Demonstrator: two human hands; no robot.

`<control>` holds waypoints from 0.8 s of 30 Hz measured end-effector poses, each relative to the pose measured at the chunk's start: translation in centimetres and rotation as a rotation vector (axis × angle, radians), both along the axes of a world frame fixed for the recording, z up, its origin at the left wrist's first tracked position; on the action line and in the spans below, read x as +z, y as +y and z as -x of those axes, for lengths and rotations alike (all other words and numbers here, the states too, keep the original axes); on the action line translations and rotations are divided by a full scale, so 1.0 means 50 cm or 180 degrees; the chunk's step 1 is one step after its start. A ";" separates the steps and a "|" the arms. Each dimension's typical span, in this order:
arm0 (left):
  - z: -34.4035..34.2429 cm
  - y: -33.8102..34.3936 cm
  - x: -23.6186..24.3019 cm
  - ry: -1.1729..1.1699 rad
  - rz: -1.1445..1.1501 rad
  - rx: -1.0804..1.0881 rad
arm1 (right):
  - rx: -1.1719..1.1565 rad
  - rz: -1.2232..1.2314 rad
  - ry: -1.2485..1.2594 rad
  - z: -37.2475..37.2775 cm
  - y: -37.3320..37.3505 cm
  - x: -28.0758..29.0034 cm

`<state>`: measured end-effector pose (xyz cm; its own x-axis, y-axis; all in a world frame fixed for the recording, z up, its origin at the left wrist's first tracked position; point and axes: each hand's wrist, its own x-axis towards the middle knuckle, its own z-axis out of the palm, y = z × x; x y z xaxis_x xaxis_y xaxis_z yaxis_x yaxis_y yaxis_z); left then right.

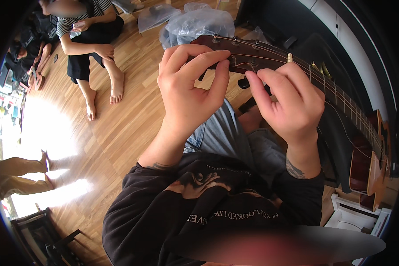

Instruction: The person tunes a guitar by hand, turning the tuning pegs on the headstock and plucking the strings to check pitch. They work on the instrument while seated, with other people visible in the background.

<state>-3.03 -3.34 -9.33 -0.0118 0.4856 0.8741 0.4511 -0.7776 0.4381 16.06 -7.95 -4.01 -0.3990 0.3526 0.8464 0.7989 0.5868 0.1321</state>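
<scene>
A guitar [361,122] extends from the upper middle to the far right, with its dark headstock [235,44] in front of me. My left hand [188,75] is closed over the headstock's end, thumb and forefinger pinching a thin guitar string [241,62]. That string curves toward the tuning post by my right hand [292,97]. My right hand is also closed, its thumb and forefinger pinched on the string, though the exact contact is hard to see. Just below these fingertips sits a black tuning peg [244,83]. A slack length of string [343,126] hangs beside the neck.
Clear plastic bags [195,26] lie on the wooden floor [133,71] beyond the headstock. A seated person [91,40] is at the upper left, another person's legs [24,173] at the left. A white case-like object [348,213] stands at lower right, a dark-framed object [37,232] at lower left.
</scene>
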 end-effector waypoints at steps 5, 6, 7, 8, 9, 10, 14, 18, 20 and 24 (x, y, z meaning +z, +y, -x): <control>0.006 0.012 0.002 0.0102 -0.0087 -0.0106 | 0.0059 0.0219 -0.0083 -0.003 0.005 0.057; 0.006 0.013 0.002 0.0081 -0.0026 -0.0151 | 0.0154 0.0377 -0.0034 -0.006 0.016 0.070; 0.006 0.015 0.003 0.0048 0.0026 -0.0200 | 0.0243 0.0527 0.0002 -0.009 0.027 0.082; 0.005 0.016 0.004 0.0015 0.0078 -0.0248 | 0.0226 0.0616 -0.0017 -0.015 0.034 0.088; 0.005 0.015 0.007 0.0011 0.0174 -0.0303 | 0.0227 0.0739 -0.0032 -0.023 0.034 0.094; 0.007 0.013 0.010 0.0007 0.0271 -0.0352 | 0.0236 0.0864 -0.0047 -0.031 0.035 0.100; 0.012 0.017 0.007 -0.0139 0.0167 -0.0470 | 0.0193 0.1033 -0.0119 -0.067 0.033 0.109; 0.040 0.010 -0.026 0.0346 -0.0621 -0.0566 | 0.0198 0.1339 -0.0231 -0.091 0.021 0.119; 0.048 0.016 -0.050 0.0677 -0.0982 -0.0373 | 0.0234 0.1508 -0.0199 -0.097 0.022 0.113; 0.048 0.044 -0.072 0.0761 -0.1344 -0.0067 | 0.0215 0.1898 0.0155 -0.102 0.026 0.104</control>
